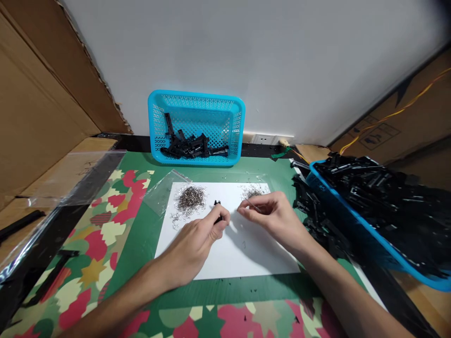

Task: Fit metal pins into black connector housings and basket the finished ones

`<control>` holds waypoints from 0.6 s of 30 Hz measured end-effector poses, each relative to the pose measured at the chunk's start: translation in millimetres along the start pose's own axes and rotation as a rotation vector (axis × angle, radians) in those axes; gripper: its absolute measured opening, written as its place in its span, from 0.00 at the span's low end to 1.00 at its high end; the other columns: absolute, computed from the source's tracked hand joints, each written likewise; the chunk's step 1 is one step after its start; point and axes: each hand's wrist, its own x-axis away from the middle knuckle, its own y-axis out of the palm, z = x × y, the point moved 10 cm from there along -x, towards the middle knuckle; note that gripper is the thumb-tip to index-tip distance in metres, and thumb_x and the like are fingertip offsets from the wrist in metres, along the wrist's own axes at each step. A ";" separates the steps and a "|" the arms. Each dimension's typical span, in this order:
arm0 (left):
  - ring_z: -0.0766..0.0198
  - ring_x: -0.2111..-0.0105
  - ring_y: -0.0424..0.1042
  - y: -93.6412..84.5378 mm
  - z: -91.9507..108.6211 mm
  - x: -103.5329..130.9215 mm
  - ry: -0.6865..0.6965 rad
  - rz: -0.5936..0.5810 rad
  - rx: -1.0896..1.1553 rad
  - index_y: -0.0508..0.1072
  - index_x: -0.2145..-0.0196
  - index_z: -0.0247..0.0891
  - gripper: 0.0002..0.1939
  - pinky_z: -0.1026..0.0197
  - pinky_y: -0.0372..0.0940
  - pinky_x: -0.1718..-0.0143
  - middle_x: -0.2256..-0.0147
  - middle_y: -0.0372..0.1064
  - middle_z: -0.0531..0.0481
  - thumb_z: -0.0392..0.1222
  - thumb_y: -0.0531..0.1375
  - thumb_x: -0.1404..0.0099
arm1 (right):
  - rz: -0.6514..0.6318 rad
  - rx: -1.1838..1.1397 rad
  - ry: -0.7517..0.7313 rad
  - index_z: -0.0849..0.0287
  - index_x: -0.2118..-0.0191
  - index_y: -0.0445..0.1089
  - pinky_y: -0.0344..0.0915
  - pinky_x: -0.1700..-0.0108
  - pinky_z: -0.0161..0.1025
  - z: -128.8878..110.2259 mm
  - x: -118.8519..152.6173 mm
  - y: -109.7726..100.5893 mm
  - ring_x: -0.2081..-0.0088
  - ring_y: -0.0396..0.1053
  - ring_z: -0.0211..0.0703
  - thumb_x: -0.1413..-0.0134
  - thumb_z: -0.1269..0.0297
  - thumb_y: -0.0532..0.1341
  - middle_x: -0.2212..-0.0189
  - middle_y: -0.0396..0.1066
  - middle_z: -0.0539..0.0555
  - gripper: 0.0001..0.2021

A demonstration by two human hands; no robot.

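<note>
My left hand (200, 239) is closed around a small black plastic part (217, 203), whose top end pokes out above the thumb. Facing it, my right hand (273, 211) pinches with thumb and forefinger; whatever lies between the fingertips is too small to name. Both hands are over a white sheet of paper (225, 263). A dense pile of small wire pieces (190, 199) sits on the sheet's left, and a smaller wire pile (252, 191) lies behind my right hand. One loose bent wire (244, 244) rests below the hands.
At the back stands a blue basket (197, 162) with several black parts. A second blue basket (380, 239), heaped with black parts (369, 192), is on the right, with more spilled beside it. A clear plastic bag (162, 190) lies left of the paper. Cardboard (38, 84) borders the left.
</note>
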 end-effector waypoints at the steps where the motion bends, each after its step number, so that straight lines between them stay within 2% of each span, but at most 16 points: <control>1: 0.64 0.74 0.56 1.5 2.8 0.9 0.011 -0.019 -0.008 0.64 0.57 0.44 0.15 0.60 0.51 0.70 0.73 0.56 0.57 0.52 0.45 0.18 | 0.024 0.043 -0.016 0.61 0.68 0.82 0.55 0.71 0.37 -1.5 -0.5 -3.5 0.72 0.60 0.39 0.41 0.60 0.67 0.74 0.71 0.52 0.11; 3: 0.63 0.74 0.56 8.9 8.4 2.6 0.048 -0.089 -0.067 0.63 0.58 0.44 0.13 0.60 0.51 0.69 0.73 0.56 0.57 0.48 0.44 0.18 | 0.025 0.137 -0.044 0.61 0.68 0.82 0.53 0.71 0.38 -4.2 -1.3 -5.0 0.72 0.60 0.39 0.39 0.62 0.65 0.74 0.71 0.53 0.11; 5: 0.63 0.76 0.56 17.5 10.2 4.2 0.086 -0.144 -0.178 0.65 0.54 0.44 0.10 0.60 0.50 0.70 0.74 0.56 0.57 0.44 0.45 0.19 | 0.007 0.193 -0.066 0.61 0.67 0.82 0.54 0.71 0.38 -6.2 -1.9 -4.0 0.71 0.61 0.39 0.37 0.63 0.64 0.73 0.73 0.53 0.11; 7: 0.63 0.79 0.57 21.2 8.9 4.8 0.128 -0.127 -0.293 0.64 0.45 0.44 0.11 0.60 0.49 0.72 0.76 0.57 0.58 0.43 0.48 0.21 | -0.015 0.221 -0.073 0.61 0.67 0.82 0.55 0.70 0.38 -6.5 -2.5 -2.4 0.70 0.62 0.39 0.37 0.65 0.63 0.71 0.74 0.53 0.11; 9: 0.61 0.79 0.63 23.7 7.3 6.0 0.178 -0.096 -0.339 0.61 0.38 0.41 0.17 0.61 0.51 0.72 0.76 0.61 0.57 0.43 0.51 0.22 | -0.036 0.247 -0.071 0.61 0.68 0.82 0.54 0.71 0.38 -5.8 -3.1 -0.8 0.71 0.61 0.38 0.37 0.65 0.63 0.73 0.72 0.52 0.11; 13: 0.55 0.71 0.77 27.2 4.3 9.8 0.240 -0.115 -0.313 0.61 0.35 0.39 0.21 0.62 0.58 0.72 0.72 0.72 0.50 0.40 0.53 0.23 | -0.064 0.261 -0.062 0.61 0.69 0.82 0.50 0.73 0.38 -5.3 -3.8 0.6 0.74 0.55 0.36 0.39 0.65 0.64 0.77 0.65 0.50 0.11; 18: 0.53 0.65 0.81 22.4 5.4 9.5 0.263 -0.107 -0.500 0.59 0.34 0.38 0.24 0.62 0.59 0.72 0.66 0.76 0.47 0.30 0.52 0.25 | 0.017 0.334 -0.107 0.62 0.73 0.79 0.51 0.72 0.39 -14.2 -2.9 -12.0 0.73 0.57 0.37 0.38 0.66 0.63 0.76 0.68 0.52 0.13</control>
